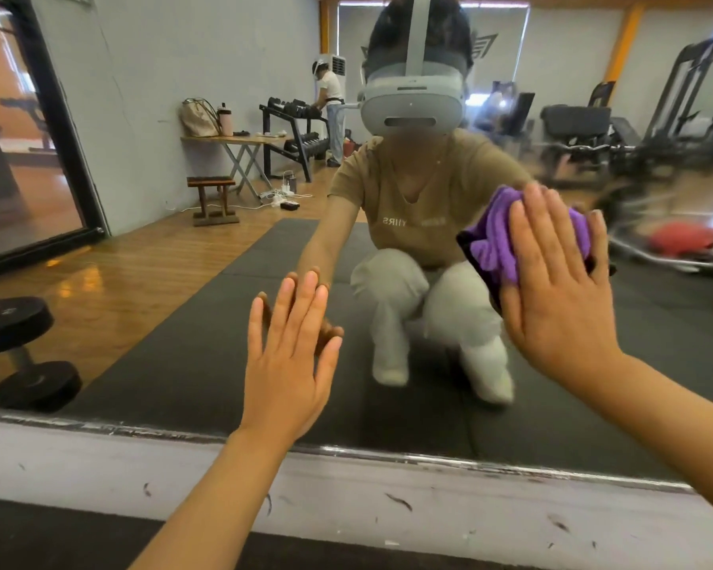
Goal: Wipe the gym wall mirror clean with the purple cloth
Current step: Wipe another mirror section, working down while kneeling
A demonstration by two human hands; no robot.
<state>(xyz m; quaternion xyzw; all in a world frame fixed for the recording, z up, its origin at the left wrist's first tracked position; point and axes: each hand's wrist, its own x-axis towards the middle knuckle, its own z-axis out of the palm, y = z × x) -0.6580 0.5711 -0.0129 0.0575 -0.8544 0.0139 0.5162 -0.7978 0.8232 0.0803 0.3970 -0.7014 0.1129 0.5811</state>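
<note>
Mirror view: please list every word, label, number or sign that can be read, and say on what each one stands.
"SRIY", mirrored letters as they appear, partly blurred: on the reflected shirt in the mirror.
More print to its right on the shirt: too faint to read.
Marks on the dumbbell plate: too blurred to read.
Emblem on the reflected far wall: not readable.

Head view, close, facing mirror [149, 314]

right hand [560, 298] presses purple cloth [494, 244] on mirror [182, 281].
</note>
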